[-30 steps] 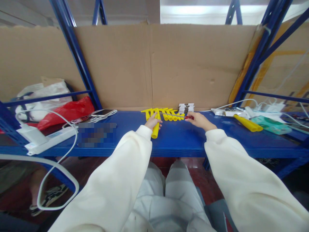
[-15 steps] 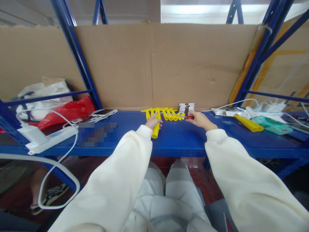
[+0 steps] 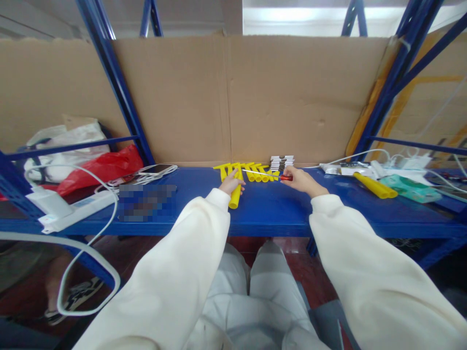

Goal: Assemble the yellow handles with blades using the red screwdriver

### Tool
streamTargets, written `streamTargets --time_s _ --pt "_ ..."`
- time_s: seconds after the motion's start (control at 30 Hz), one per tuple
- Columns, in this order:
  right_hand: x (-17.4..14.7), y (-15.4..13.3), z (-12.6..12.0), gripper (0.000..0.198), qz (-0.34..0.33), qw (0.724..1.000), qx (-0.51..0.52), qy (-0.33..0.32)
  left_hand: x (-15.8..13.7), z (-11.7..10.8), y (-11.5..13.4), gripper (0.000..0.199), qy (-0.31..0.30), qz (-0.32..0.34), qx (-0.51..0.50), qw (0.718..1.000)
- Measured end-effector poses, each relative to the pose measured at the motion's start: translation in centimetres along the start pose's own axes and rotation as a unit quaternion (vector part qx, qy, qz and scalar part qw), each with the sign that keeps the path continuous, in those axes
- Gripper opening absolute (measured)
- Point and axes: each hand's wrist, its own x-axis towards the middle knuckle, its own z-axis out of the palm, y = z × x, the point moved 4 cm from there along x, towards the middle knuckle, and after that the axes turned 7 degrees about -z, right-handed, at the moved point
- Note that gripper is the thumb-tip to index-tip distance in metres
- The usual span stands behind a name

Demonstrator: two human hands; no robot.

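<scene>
Closed around a yellow tube-shaped piece (image 3: 235,198), my left hand (image 3: 229,184) keeps it against or just over the blue shelf, its round end towards me. My right hand (image 3: 299,181) grips the red handle of a screwdriver (image 3: 285,178). The long thin shaft points left, and its tip is at the upper part of the yellow piece; whether it touches cannot be made out. Behind both hands lie several more yellow pieces (image 3: 258,177) in a row. A stack of small white and dark items (image 3: 282,162) stands just behind the screwdriver.
On the left are a white power strip (image 3: 78,209) with a looping cable, a red bag (image 3: 102,170) and a phone (image 3: 157,169). At right lie a larger yellow tube (image 3: 375,186) and a green packet (image 3: 412,188). A cardboard panel (image 3: 292,97) stands behind the blue shelf (image 3: 277,214).
The screwdriver's shaft and handle have shifted very slightly, with the right hand staying nearly in place. My left hand and the yellow piece look unmoved.
</scene>
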Motion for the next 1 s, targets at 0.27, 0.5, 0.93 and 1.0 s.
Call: streamTargets --time_s 0.27,0.5,0.93,1.0 --pt "0.0 0.2 -0.1 0.012 -0.003 1.000 0.007 0.012 -0.5 0.1 0.2 0.084 0.002 0.008 0.013 1.000" --pt "0.1 0.7 0.1 0.019 -0.026 0.998 0.059 -0.002 -0.3 0.0 0.1 0.085 0.000 0.012 0.016 1.000" --pt "0.3 1.6 0.8 0.011 -0.011 0.998 0.058 0.008 -0.3 0.1 0.3 0.084 -0.007 0.028 0.002 1.000" --pt "0.3 1.8 0.8 0.011 -0.008 0.998 0.060 0.017 -0.7 0.2 0.6 0.082 -0.008 0.038 -0.011 0.999"
